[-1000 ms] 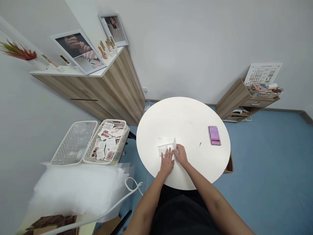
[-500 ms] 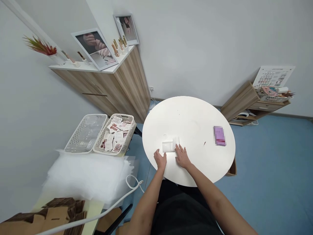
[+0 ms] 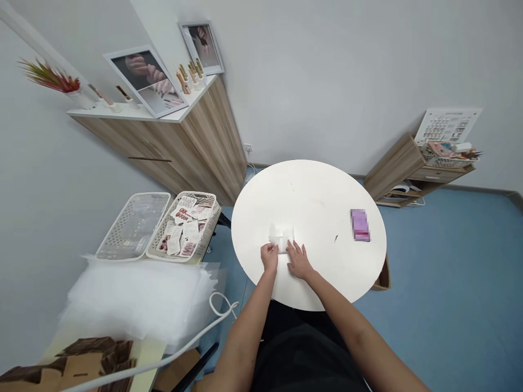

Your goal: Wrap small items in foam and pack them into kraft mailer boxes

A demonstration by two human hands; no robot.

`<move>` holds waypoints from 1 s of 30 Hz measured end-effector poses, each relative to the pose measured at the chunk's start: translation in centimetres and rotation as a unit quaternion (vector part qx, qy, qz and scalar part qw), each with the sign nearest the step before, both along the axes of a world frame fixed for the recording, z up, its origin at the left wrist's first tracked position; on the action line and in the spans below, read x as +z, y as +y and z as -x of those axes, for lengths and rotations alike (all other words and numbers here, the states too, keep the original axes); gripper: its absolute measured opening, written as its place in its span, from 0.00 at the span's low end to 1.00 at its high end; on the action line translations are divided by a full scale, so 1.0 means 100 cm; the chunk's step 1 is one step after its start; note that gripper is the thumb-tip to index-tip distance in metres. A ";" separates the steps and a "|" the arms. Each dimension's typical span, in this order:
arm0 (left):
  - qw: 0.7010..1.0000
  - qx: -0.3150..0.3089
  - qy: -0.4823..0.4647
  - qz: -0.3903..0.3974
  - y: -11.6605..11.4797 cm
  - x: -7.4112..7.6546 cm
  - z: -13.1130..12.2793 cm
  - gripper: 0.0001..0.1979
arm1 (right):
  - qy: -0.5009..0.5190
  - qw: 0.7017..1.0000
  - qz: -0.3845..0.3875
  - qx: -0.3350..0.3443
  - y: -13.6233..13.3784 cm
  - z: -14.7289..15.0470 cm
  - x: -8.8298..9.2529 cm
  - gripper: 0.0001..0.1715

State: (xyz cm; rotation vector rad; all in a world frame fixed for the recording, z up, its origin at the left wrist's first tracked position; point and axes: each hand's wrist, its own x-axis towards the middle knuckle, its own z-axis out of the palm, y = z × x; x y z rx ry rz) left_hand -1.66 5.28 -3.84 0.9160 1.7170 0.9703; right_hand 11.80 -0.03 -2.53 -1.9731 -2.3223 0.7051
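On the round white table [image 3: 306, 190], a small, pale, translucent wrapping sheet [image 3: 288, 234] lies partly folded near the front left. My left hand [image 3: 269, 257] has its fingers pinched on the left end of the sheet, which stands up a little. From the right, my right hand [image 3: 300, 261] rests on the folded right part with fingers stretched out and apart. Between the hands shows a greyish flat strip, too small to make out clearly.
A purple blurred item [image 3: 360, 225] lies on the table's right side. To the left stand a basket of printed cards [image 3: 216, 218], a basket of clear plastic [image 3: 102, 239], stacked white sheets [image 3: 134, 296] and folded cardboard [image 3: 81, 365]. A white cable [image 3: 196, 331] crosses in front.
My left hand has moved onto the sheet's left end and closed on it; that end is now raised and folded inward. My right hand stays on the right part. The view has shifted slightly.
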 end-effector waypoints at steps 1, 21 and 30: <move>0.999 -0.023 0.003 -0.034 -0.002 0.003 -0.004 0.03 | 0.003 1.000 0.002 0.000 0.000 0.000 0.000 0.44; 0.730 -0.541 0.323 -0.264 0.008 0.010 0.019 0.29 | 0.137 0.981 -0.131 0.041 0.009 -0.029 0.001 0.36; 0.792 -0.510 0.237 -0.239 0.032 0.005 0.020 0.31 | 0.094 0.987 -0.124 0.039 0.021 -0.024 0.004 0.33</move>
